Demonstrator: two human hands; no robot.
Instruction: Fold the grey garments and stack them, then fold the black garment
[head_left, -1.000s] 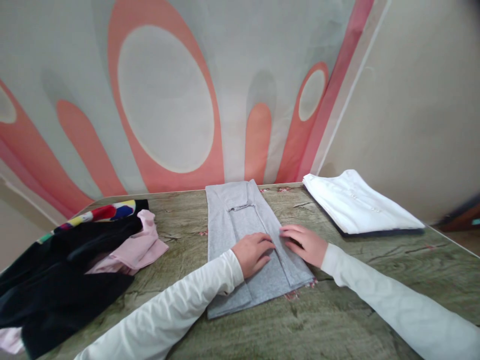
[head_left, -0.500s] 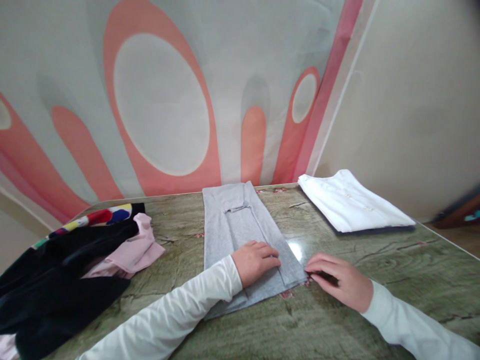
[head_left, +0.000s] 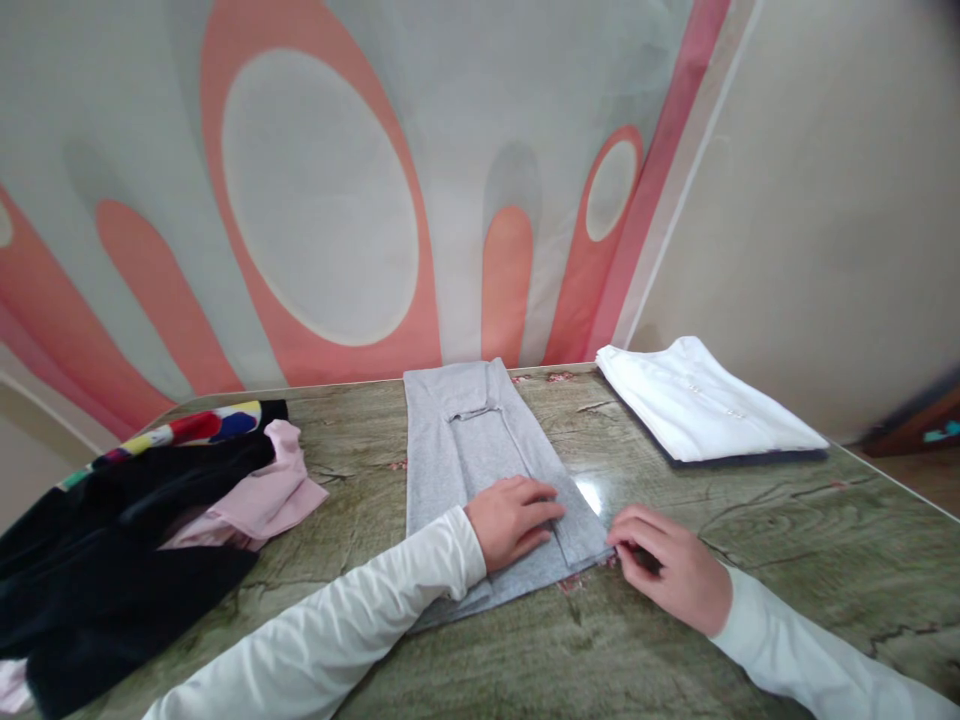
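A grey T-shirt [head_left: 487, 445], its sides folded inward into a long strip, lies on the wood-patterned table in front of me. My left hand [head_left: 514, 520] rests flat on its nearer half, fingers loosely stretched to the right, and covers part of the fold. At the near right corner of the cloth, my right hand [head_left: 667, 562] has thumb and fingertips pinched together on the edge. Part of the left side of the shirt is hidden behind my left sleeve [head_left: 360, 620].
On the left lies a loose heap of clothes: a black garment [head_left: 135, 590], a pink one [head_left: 274, 495] and a multicoloured piece [head_left: 195, 430]. A folded white garment [head_left: 720, 400] sits at the right over something dark. The patterned wall [head_left: 457, 200] rises behind the table [head_left: 780, 530].
My right hand has shifted slightly left and closed in on the shirt's corner. The left hand stays almost in place on the cloth. The view has tilted a little.
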